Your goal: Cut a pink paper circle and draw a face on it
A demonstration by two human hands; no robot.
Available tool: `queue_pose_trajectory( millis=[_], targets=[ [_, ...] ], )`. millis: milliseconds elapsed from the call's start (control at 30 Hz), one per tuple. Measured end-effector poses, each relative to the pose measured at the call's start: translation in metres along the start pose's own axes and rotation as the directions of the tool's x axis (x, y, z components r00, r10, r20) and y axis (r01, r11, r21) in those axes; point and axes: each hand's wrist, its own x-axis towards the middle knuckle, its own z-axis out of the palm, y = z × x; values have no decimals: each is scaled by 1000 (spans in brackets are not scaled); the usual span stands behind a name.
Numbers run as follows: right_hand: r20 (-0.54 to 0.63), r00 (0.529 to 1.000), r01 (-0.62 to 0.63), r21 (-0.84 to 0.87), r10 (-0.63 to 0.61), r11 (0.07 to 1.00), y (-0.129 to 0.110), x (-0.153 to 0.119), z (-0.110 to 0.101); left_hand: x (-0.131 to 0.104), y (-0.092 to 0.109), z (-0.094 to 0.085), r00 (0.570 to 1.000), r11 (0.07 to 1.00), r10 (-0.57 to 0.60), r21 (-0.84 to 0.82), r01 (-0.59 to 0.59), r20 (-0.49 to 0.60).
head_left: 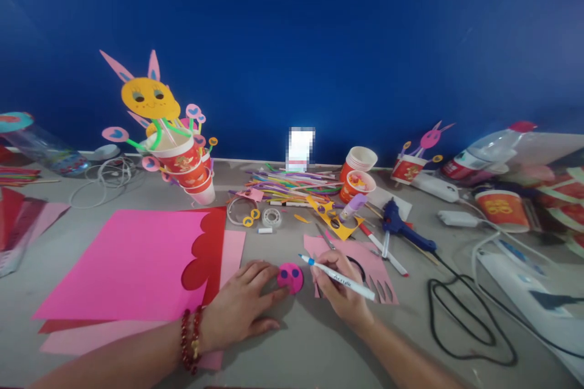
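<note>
A small round pink disc (291, 279) with two dark blue spots lies flat on the grey table. My left hand (249, 301) rests palm down, fingers spread, with fingertips touching the disc's left and lower edge. To the right of the disc, my right hand (340, 285) grips a white marker (344, 278), its blue tip uncapped and pointing left, above the table and apart from the disc. Pink paper with cut-outs (378, 267) and black-handled scissors (356, 267) lie beneath and behind my right hand, partly hidden by it.
Pink and red sheets (123, 261) are stacked at left. Decorated cups (182, 164) stand behind them. Coloured sticks (292, 185), a tape roll (272, 217) and a white cap (265, 231) lie mid-table. A blue glue gun (406, 228) with a black cord is at right, near a power strip (529, 292).
</note>
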Motion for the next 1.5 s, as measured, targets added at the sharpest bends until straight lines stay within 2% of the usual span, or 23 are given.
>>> queue_pose_trajectory(
  millis=[167,267,367,467,533,633,733,800,833,1000,1100,1233,1400,1500],
  targets=[
    [10,1000,-15,-14,16,1000,-5,1,-1,1,0,-3,997,999,4,-49,-7,-71],
    [-3,1000,14,-32,-14,999,-8,3,-2,0,0,-4,996,995,6,-97,-14,-88],
    [-45,996,70,-96,-74,993,-9,5,-5,-1,3,-7,988,990,3,-140,-25,-156],
    [-102,985,123,-151,-139,981,-8,8,-8,-3,4,-14,975,986,-11,-163,-26,-224],
    [-120,981,133,-149,-151,980,-7,9,-11,-2,0,-24,972,988,-61,-154,26,-226],
    [-71,991,102,-111,-110,989,-7,9,-15,6,-12,-40,966,985,-173,-47,167,-192],
    [16,998,53,-39,-53,998,-8,8,-17,23,-27,-46,960,951,-222,182,252,-169],
    [43,999,22,15,-23,1000,-8,7,-17,36,-35,-39,968,907,-198,344,241,-156],
    [48,999,9,32,-11,999,-8,6,-17,42,-38,-34,968,896,-191,374,239,-160],
    [27,999,42,53,-43,998,-10,5,-20,58,-43,-13,951,864,-207,412,289,-231],
    [2,998,63,67,-63,996,-13,5,-21,59,-40,-13,948,874,-198,393,285,-247],
    [-21,999,33,105,-31,994,-17,6,-22,58,-29,-22,964,918,-143,332,214,-226],
    [-28,1000,-2,200,7,980,-19,5,-22,59,-11,-30,954,996,-59,49,77,-292],
    [-14,1000,-7,220,11,976,-20,4,-21,60,-2,-31,948,999,-36,-23,30,-317]
  ],
)
